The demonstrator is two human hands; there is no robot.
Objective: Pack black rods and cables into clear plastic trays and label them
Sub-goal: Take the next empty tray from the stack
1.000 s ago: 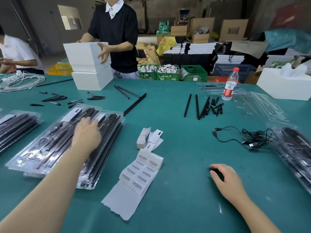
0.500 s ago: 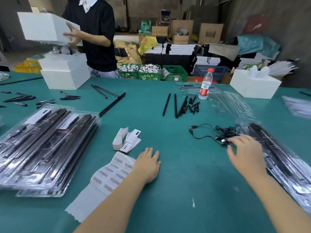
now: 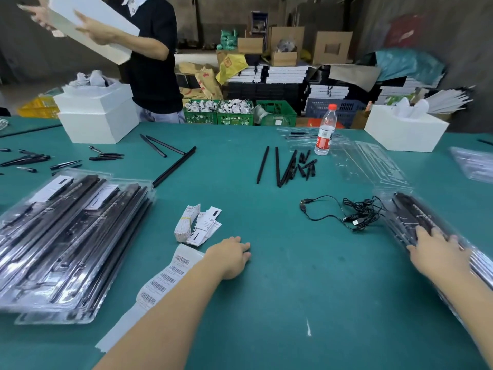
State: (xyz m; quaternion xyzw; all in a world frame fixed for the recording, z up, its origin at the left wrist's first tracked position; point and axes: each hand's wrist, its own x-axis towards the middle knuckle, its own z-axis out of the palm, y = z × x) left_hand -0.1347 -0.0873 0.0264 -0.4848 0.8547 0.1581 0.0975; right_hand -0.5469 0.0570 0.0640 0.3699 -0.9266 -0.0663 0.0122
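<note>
My left hand (image 3: 231,259) rests on the green table, fingers loosely bent, holding nothing, beside a strip of barcode labels (image 3: 165,279). My right hand (image 3: 437,252) lies on a stack of filled clear trays (image 3: 416,214) at the right, fingers over its near edge. A tangle of black cables (image 3: 354,212) sits just left of that stack. Loose black rods (image 3: 282,166) lie further back at centre. A large pile of packed, labelled trays (image 3: 66,236) covers the left side. A bundle of small label cards (image 3: 197,222) lies in front of my left hand.
Empty clear trays (image 3: 373,161) and a water bottle (image 3: 325,130) stand at the back right, next to a white box (image 3: 405,129). A person in black holds a white box lid (image 3: 90,25) at back left over stacked white boxes (image 3: 98,113). Short black parts (image 3: 61,160) are scattered left.
My right hand moved right from the cables onto the stack of trays. My left hand stayed beside the labels. The person opposite tilted the white lid higher.
</note>
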